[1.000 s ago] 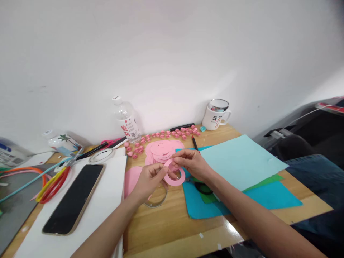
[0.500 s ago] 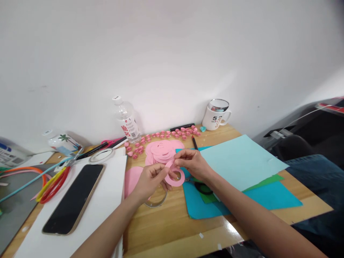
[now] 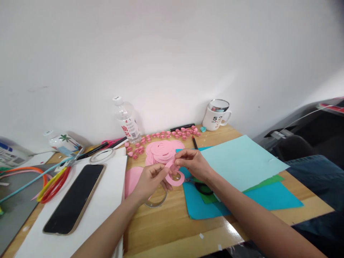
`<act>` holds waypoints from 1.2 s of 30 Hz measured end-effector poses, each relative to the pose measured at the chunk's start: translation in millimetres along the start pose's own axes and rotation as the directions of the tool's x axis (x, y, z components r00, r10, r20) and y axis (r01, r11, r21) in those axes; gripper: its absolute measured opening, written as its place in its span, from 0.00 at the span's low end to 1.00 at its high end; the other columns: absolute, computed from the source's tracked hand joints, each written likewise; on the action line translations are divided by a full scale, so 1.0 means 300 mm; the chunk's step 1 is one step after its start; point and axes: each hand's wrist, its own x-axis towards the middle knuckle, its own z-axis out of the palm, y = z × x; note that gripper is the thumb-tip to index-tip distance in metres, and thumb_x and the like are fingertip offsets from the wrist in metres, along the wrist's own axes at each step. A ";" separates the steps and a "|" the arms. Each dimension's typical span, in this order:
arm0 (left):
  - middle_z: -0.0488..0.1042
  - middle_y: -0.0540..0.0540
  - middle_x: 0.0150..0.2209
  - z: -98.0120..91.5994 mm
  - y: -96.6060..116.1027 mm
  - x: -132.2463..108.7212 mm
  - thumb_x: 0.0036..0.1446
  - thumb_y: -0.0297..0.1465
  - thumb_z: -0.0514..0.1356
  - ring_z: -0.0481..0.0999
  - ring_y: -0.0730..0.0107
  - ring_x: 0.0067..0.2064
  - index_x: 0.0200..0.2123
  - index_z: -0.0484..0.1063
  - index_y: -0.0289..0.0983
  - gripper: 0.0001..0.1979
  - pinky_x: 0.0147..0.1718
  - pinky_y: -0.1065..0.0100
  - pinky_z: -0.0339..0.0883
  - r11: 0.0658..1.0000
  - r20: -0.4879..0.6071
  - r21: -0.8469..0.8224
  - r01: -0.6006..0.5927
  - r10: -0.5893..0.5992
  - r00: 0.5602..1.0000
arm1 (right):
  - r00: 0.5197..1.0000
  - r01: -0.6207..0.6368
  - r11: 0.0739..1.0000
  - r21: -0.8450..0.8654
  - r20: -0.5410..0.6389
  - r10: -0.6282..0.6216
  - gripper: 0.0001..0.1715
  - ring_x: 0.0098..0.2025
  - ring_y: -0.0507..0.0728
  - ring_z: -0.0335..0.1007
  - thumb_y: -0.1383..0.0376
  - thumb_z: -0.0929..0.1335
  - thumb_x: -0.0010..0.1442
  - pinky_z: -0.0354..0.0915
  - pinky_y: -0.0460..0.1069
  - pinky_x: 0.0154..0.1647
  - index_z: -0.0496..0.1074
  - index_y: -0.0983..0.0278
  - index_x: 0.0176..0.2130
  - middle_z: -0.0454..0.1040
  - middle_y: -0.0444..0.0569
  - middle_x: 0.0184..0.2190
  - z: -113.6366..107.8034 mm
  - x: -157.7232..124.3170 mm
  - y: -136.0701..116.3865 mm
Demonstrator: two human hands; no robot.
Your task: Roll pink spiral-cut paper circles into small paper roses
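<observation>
A curling pink paper spiral (image 3: 177, 184) stretches between my two hands over the table. My left hand (image 3: 152, 179) pinches its upper left part between thumb and fingers. With thumb and fingertips together, my right hand (image 3: 192, 163) grips the upper end of the strip. Exactly how the strip is rolled at the fingertips is too small to tell. Behind the hands lies a pile of pink paper spirals (image 3: 161, 148). Beneath my left hand a tape roll (image 3: 157, 205) is partly hidden. Black-handled scissors (image 3: 203, 188) lie partly under my right wrist.
Small pink rolled paper flowers (image 3: 162, 135) are scattered near the wall, beside a plastic bottle (image 3: 129, 123). A white mug (image 3: 213, 118) stands farther right. Light blue paper (image 3: 239, 161) covers the right side. A phone (image 3: 73, 199) and red-and-yellow scissors (image 3: 55, 184) are at left.
Both hands keep their hold on the pink paper spiral in nearly the same place. My right fingertips have shifted only slightly.
</observation>
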 end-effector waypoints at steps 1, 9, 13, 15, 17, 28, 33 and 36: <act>0.75 0.44 0.26 0.001 0.003 0.000 0.53 0.36 0.55 0.73 0.73 0.20 0.29 0.69 0.31 0.12 0.20 0.73 0.65 1.000 -0.005 0.001 -0.001 0.001 1.000 | 1.000 -0.003 1.000 -0.006 -0.003 0.003 0.08 0.23 0.48 0.66 0.68 0.74 0.40 0.63 0.44 0.26 0.74 0.65 0.26 0.73 0.43 0.21 0.001 0.000 -0.001; 0.75 0.44 0.29 0.000 0.009 0.003 0.54 0.35 0.54 0.72 0.75 0.20 0.27 0.68 0.32 0.11 0.19 0.74 0.64 1.000 -0.034 -0.017 -0.013 0.012 0.999 | 0.999 -0.020 1.000 -0.010 0.030 0.021 0.10 0.25 0.50 0.68 0.65 0.72 0.44 0.63 0.46 0.28 0.75 0.64 0.31 0.74 0.45 0.23 -0.004 -0.004 0.001; 0.73 0.48 0.21 -0.002 -0.001 0.001 0.54 0.35 0.55 0.72 0.74 0.20 0.28 0.70 0.32 0.11 0.19 0.75 0.63 1.000 0.016 0.003 -0.018 0.018 1.000 | 1.000 -0.019 1.000 -0.013 0.009 0.019 0.09 0.22 0.50 0.68 0.66 0.74 0.41 0.64 0.46 0.26 0.73 0.65 0.27 0.74 0.43 0.21 0.000 -0.004 0.002; 0.74 0.47 0.22 -0.002 -0.004 0.001 0.54 0.35 0.54 0.72 0.74 0.20 0.28 0.70 0.32 0.11 0.19 0.75 0.64 1.000 0.030 0.004 -0.022 0.022 0.999 | 1.000 -0.023 1.000 -0.012 0.006 0.023 0.10 0.22 0.50 0.67 0.66 0.74 0.40 0.64 0.46 0.26 0.73 0.66 0.26 0.73 0.43 0.20 0.004 -0.004 0.000; 0.74 0.46 0.24 -0.002 -0.003 0.002 0.54 0.35 0.54 0.72 0.74 0.20 0.29 0.70 0.32 0.12 0.19 0.74 0.64 1.000 0.026 0.001 -0.021 0.021 0.999 | 1.000 -0.016 1.000 -0.012 0.008 0.016 0.09 0.22 0.50 0.67 0.65 0.74 0.41 0.63 0.46 0.26 0.73 0.66 0.26 0.73 0.43 0.20 0.007 -0.004 -0.002; 0.72 0.48 0.20 -0.002 -0.002 0.001 0.53 0.36 0.55 0.72 0.74 0.21 0.29 0.70 0.32 0.11 0.19 0.74 0.64 1.000 0.028 0.026 -0.015 0.014 1.000 | 0.999 -0.029 0.999 0.022 0.028 0.028 0.08 0.22 0.49 0.68 0.66 0.73 0.42 0.64 0.45 0.25 0.72 0.66 0.27 0.73 0.43 0.20 0.003 -0.004 -0.001; 0.71 0.49 0.18 0.000 -0.005 0.005 0.52 0.37 0.55 0.71 0.73 0.19 0.30 0.71 0.32 0.13 0.19 0.73 0.63 0.999 0.000 0.032 0.016 -0.016 1.000 | 1.000 -0.027 1.000 0.012 0.016 0.027 0.09 0.22 0.49 0.68 0.65 0.73 0.44 0.64 0.46 0.26 0.74 0.65 0.28 0.73 0.43 0.21 0.008 -0.006 -0.008; 0.71 0.49 0.17 0.002 0.000 0.006 0.52 0.38 0.56 0.70 0.73 0.18 0.29 0.70 0.32 0.14 0.18 0.73 0.63 1.000 -0.042 0.014 0.021 -0.021 0.999 | 0.998 -0.033 0.999 0.021 0.059 0.032 0.10 0.27 0.50 0.70 0.64 0.71 0.47 0.65 0.46 0.30 0.74 0.65 0.33 0.75 0.46 0.25 0.004 -0.006 -0.011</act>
